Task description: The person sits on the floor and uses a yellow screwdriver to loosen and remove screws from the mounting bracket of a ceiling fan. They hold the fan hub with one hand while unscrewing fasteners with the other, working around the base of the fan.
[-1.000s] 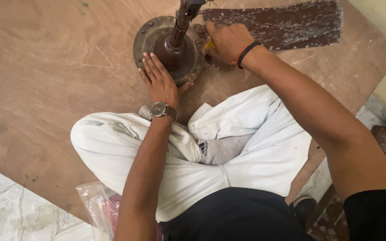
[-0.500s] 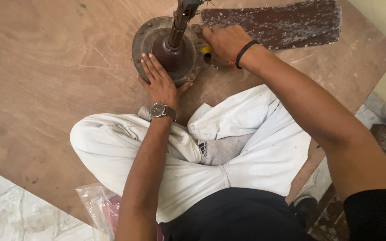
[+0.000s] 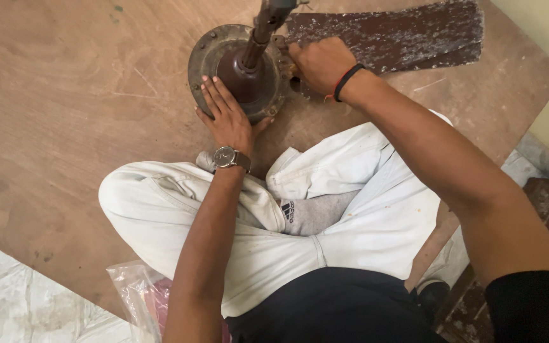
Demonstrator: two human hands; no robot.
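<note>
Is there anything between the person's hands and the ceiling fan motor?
Nothing visible. The left hand lies flat on the fan motor housing. The right hand is closed at its rim, where the fan blade joins.

You have one package in view: a crumpled clear plastic bag point(image 3: 136, 293) with pinkish contents, near left, on the floor beside your knee
</note>
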